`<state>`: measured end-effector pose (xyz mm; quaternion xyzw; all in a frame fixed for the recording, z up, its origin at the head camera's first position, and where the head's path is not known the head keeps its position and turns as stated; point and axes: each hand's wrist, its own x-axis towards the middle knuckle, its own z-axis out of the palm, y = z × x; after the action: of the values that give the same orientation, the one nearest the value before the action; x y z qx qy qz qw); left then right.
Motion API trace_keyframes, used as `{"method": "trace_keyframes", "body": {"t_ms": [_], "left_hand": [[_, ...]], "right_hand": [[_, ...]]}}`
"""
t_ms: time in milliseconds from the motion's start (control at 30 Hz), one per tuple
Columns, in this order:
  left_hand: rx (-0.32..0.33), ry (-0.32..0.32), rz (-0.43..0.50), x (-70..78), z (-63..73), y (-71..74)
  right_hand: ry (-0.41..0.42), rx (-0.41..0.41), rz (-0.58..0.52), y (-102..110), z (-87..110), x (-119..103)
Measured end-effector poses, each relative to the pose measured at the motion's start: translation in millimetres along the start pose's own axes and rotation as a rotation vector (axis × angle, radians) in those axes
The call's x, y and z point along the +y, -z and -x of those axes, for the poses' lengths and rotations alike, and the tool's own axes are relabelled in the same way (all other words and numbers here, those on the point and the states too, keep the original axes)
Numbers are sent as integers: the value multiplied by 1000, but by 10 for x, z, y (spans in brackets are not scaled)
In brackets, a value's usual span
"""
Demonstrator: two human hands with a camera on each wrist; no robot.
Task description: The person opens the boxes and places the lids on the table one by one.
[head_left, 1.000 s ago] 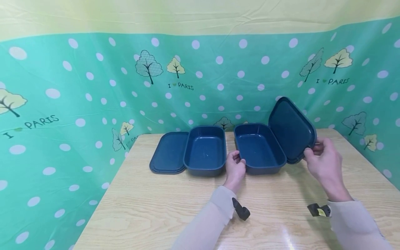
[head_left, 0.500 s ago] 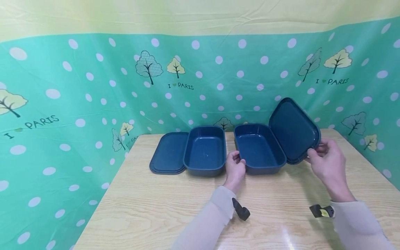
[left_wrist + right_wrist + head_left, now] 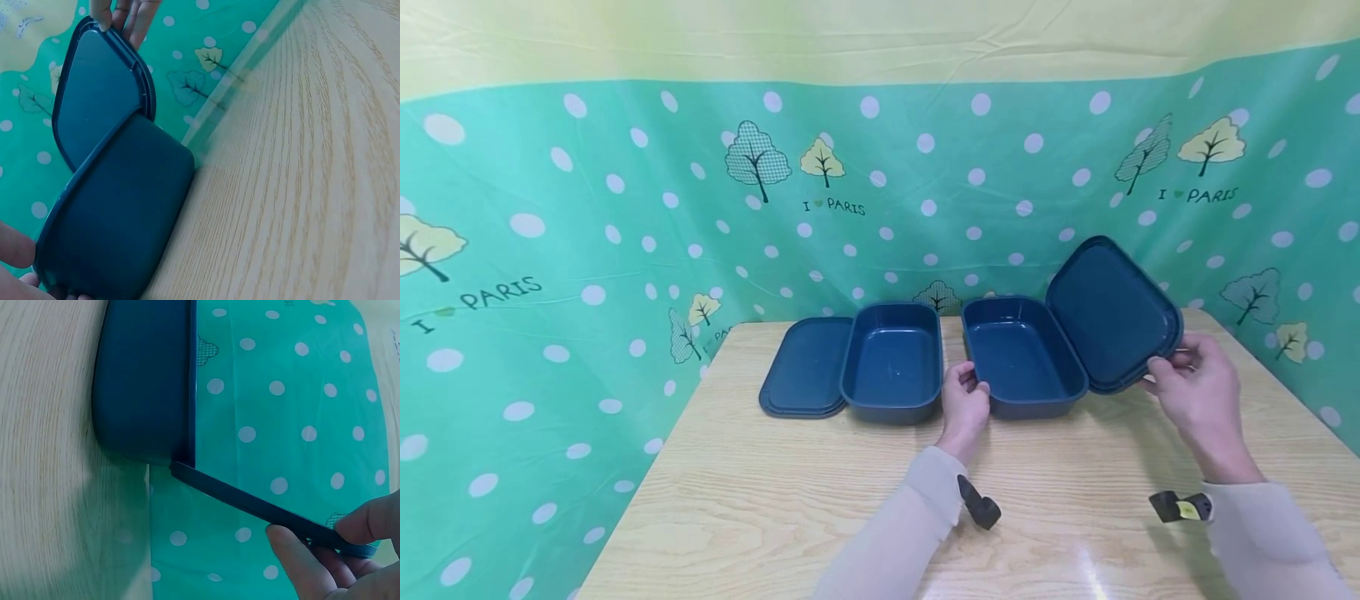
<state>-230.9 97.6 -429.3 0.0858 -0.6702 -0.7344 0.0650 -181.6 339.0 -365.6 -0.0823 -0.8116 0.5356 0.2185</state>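
Observation:
My right hand [image 3: 1202,400] pinches the near right corner of a dark blue lid [image 3: 1112,317]. That lid leans outward from the right rim of the right food container [image 3: 1022,358], which is dark blue and uncovered. Seen from the right wrist, the lid [image 3: 250,506] meets the container [image 3: 144,381] at the rim, thumb above and fingers beneath its free edge. At the container's near left corner, my left hand [image 3: 964,408] holds the side. The left wrist view shows its thumb [image 3: 15,247] at the rim and other fingertips low against the wall, partly out of frame.
A second uncovered blue container [image 3: 891,367] stands just left of my left hand. Its matching lid [image 3: 805,367] lies flat on the left, against that container. All rest on a light wooden table [image 3: 760,508], with a green dotted curtain [image 3: 820,250] behind and at the sides.
My right hand has moved a little to the right, tilting the lid farther outward from the container. The left hand and both containers have stayed in place.

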Motion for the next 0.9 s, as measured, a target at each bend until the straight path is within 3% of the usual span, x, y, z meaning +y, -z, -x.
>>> {"method": "trace_keyframes", "body": {"t_ms": [267,433,667,900], "left_hand": [[6,-1,-15,-5,2,-5],[7,-22,-23,-2,19,-6],[4,-22,-22,-12,12,-11],[6,-20,-12,-9,13,-14]], "right_hand": [[-29,-15,-39,26,-3,-2],[-64,-24,-124,50,-7,2],[-89,-29,-107,74,-11,11],[-98,-31,-177,90,-18,45]]}}
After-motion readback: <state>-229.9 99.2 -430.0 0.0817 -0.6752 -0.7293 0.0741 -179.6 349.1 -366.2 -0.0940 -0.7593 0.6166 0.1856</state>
